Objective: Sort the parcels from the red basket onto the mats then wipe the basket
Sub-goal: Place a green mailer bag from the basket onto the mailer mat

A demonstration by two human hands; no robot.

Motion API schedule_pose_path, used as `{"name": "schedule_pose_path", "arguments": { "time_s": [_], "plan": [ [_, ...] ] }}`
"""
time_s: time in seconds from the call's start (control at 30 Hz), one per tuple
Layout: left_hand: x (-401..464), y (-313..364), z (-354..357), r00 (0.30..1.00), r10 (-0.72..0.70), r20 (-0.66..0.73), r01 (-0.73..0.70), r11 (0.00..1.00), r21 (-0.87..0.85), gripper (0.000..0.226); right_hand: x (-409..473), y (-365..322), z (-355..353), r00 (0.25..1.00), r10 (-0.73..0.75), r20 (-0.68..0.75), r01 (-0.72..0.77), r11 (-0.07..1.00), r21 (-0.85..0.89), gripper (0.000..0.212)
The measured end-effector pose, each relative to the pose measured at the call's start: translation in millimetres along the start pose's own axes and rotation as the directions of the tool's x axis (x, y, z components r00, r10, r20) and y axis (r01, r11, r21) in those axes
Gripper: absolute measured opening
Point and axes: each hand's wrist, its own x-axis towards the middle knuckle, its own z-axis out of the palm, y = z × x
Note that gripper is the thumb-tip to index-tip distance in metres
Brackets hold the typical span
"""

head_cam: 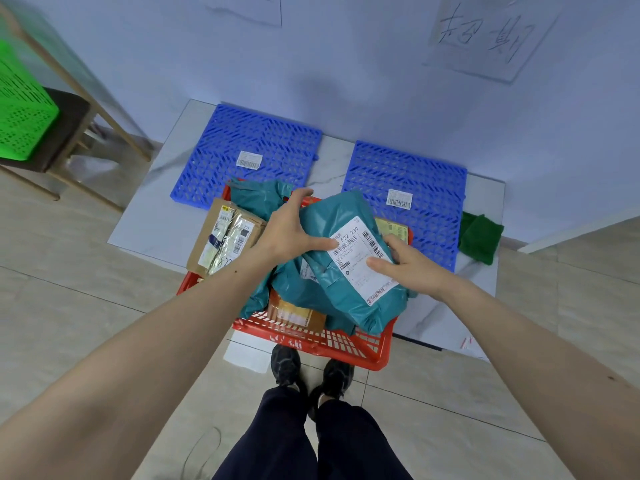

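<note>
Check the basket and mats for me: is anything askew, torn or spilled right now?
Nothing spilled or visibly torn. One thing is askew: the brown cardboard parcel leans tilted over the left rim of the red basket. Both hands, left hand and right hand, hold the teal mailer. Each blue mat carries only a barcode label.
</note>
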Motion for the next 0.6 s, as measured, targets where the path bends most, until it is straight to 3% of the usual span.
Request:
{"name": "schedule_pose_path", "arguments": {
  "time_s": [0.13, 0.2, 0.27, 0.37, 0.5, 0.6],
  "plan": [
    [9.2, 19.4, -4.8, 0.995, 0.029, -0.094, -0.032, 0.999, -0.035, 0.115, -6.3, -15.4, -6.6, 0.993, -0.049, -0.109, 0.064, 0.988, 0.139, 0.023],
    [11.2, 28.4, -3.7, 0.988, 0.020, -0.150, -0.030, 0.998, -0.062, 0.123, -6.7, -20.4, -10.4, 0.984, -0.050, -0.168, 0.082, 0.979, 0.187, 0.024],
    [11.7, 34.4, 1.5, 0.984, -0.028, -0.174, 0.004, 0.991, -0.137, 0.132, -5.5, -25.1, -12.8, 0.972, -0.053, -0.230, 0.105, 0.969, 0.222, 0.029],
    [10.0, 40.7, 10.8, 0.983, -0.104, -0.154, 0.051, 0.948, -0.315, 0.142, -1.1, -31.9, -13.8, 0.945, -0.052, -0.322, 0.149, 0.947, 0.284, 0.021],
    [3.0, 46.8, 23.0, 0.993, -0.110, -0.043, 0.077, 0.884, -0.462, 0.125, 5.8, -38.4, -12.5, 0.916, -0.046, -0.398, 0.183, 0.932, 0.312, 0.019],
    [1.5, 46.5, 30.0, 0.998, -0.064, -0.001, 0.055, 0.869, -0.491, 0.095, 9.2, -42.6, -12.2, 0.906, -0.039, -0.421, 0.185, 0.932, 0.312, 0.025]
  ]
}}
